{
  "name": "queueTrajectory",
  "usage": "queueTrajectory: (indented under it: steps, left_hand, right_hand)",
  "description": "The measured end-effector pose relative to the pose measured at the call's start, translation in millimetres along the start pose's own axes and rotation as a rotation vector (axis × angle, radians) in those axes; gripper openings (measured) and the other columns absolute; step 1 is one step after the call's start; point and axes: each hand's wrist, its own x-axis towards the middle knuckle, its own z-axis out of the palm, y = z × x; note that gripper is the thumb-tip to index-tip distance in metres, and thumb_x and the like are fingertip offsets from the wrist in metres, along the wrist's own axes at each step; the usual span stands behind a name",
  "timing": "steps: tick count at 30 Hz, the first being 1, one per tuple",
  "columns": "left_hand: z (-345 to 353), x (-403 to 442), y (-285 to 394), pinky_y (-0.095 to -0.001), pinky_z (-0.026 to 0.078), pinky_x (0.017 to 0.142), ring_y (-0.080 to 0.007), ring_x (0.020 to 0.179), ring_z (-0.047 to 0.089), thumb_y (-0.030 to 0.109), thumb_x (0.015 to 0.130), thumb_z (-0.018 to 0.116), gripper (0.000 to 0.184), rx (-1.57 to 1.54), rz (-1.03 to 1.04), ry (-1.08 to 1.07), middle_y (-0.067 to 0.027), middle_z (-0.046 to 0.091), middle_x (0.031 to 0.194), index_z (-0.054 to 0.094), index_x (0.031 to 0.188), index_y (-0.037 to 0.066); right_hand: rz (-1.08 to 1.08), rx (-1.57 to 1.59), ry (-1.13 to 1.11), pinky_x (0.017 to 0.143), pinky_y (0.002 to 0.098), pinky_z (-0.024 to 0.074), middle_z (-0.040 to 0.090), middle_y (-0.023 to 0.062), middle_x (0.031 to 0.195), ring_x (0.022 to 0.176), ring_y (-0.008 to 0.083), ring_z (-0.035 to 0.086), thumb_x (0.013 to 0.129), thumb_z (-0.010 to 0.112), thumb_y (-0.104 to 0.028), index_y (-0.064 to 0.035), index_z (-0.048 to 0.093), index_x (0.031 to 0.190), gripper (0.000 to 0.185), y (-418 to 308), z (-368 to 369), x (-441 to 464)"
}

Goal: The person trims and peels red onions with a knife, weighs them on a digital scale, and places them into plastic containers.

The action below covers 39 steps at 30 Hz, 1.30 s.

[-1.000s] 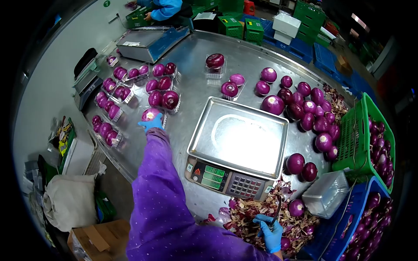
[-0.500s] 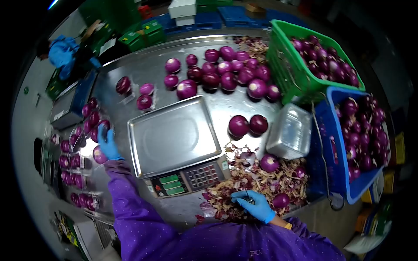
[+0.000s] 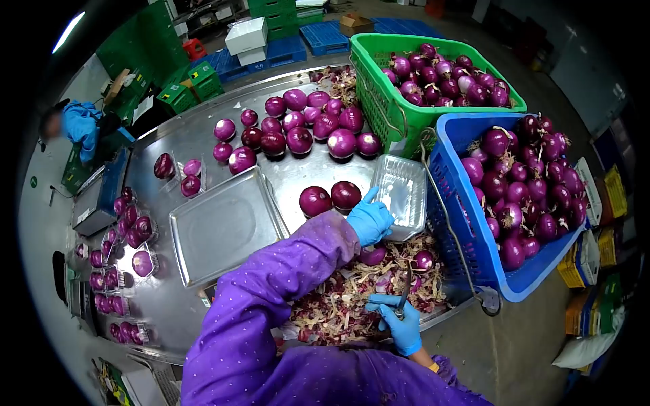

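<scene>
My left hand point(image 3: 371, 220), in a blue glove, is at the left edge of the clear plastic trays point(image 3: 401, 193), which look nested. Its index finger stretches out along the rim, apart from the others, and I see no grip on a tray. Two peeled red onions point(image 3: 330, 198) sit just left of that hand. Low in front of me, my right hand point(image 3: 401, 326), also gloved, is closed around a slim-bladed cutting tool point(image 3: 407, 287) with its blade upward; whether knife or scissors I cannot tell. Onion skins point(image 3: 338, 304) lie beneath and beside it, with onions among them.
A metal weighing scale point(image 3: 227, 227) is partly behind my left sleeve. Peeled onions point(image 3: 298, 140) cluster at the back, and filled trays point(image 3: 142, 264) line the left. Green point(image 3: 379, 88) and blue point(image 3: 467, 223) crates of onions stand right. Another person point(image 3: 82, 128) is far left.
My left hand has left the onion trays on the left and crossed over the scale to the plastic trays on the right. The cutting tool's blade now points up. The view has shifted.
</scene>
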Motion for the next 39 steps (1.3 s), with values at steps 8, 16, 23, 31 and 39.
queueTrajectory:
  steps: [8, 16, 23, 31, 39]
  left_hand:
    - [-7, -20, -3, -0.0495, 0.027, 0.108, -0.0216, 0.09, 0.061, 0.03, 0.081, 0.064, 0.02, -0.187, 0.017, 0.269, -0.0021, 0.062, 0.084, 0.066, 0.095, 0.015]
    - [-6, -20, 2, -0.044, 0.035, 0.102, -0.0209, 0.085, 0.061, 0.022, 0.079, 0.064, 0.014, -0.205, 0.009, 0.557, -0.0017, 0.06, 0.08, 0.063, 0.092, 0.016]
    - [-68, -87, -11, -0.0448, 0.036, 0.101, -0.0177, 0.084, 0.064, 0.017, 0.084, 0.065, 0.013, -0.329, -0.231, 0.844, -0.0004, 0.068, 0.085, 0.066, 0.097, 0.017]
    - [-15, -264, -34, -0.0448, 0.033, 0.101, -0.0224, 0.098, 0.06, 0.024, 0.076, 0.072, 0.042, -0.056, -0.999, 0.507, -0.0057, 0.064, 0.102, 0.062, 0.114, 0.013]
    - [-36, -119, -44, -0.0525, 0.026, 0.108, -0.0331, 0.129, 0.039, 0.031, 0.065, 0.08, 0.093, -0.132, -0.718, 0.221, -0.0153, 0.039, 0.141, 0.033, 0.144, 0.019]
  right_hand:
    - [0.047, 0.057, -0.091, 0.049, 0.0167, 0.0428, 0.07, 0.0101, 0.096, 0.059, 0.0047, 0.056, 0.093, 0.056, -0.01, 0.0024, 0.061, 0.113, 0.024, -1, -12, 5]
    - [0.031, 0.059, -0.151, 0.053, 0.0173, 0.0444, 0.07, 0.0093, 0.096, 0.058, 0.0039, 0.054, 0.093, 0.056, -0.008, 0.0013, 0.061, 0.114, 0.023, -11, -15, 15]
    - [-0.126, 0.095, 0.008, 0.05, 0.0215, 0.044, 0.07, 0.0141, 0.09, 0.055, 0.0079, 0.055, 0.092, 0.057, -0.014, 0.0047, 0.064, 0.105, 0.024, -26, -17, 11]
    - [0.03, 0.13, -0.185, 0.053, 0.0187, 0.0454, 0.07, 0.0102, 0.094, 0.06, 0.005, 0.055, 0.094, 0.055, -0.01, 0.0019, 0.061, 0.114, 0.023, -8, -14, 31]
    - [0.051, 0.131, -0.193, 0.051, 0.0184, 0.0443, 0.07, 0.0108, 0.093, 0.059, 0.0059, 0.057, 0.094, 0.056, -0.011, 0.0031, 0.062, 0.112, 0.023, -2, -18, 47]
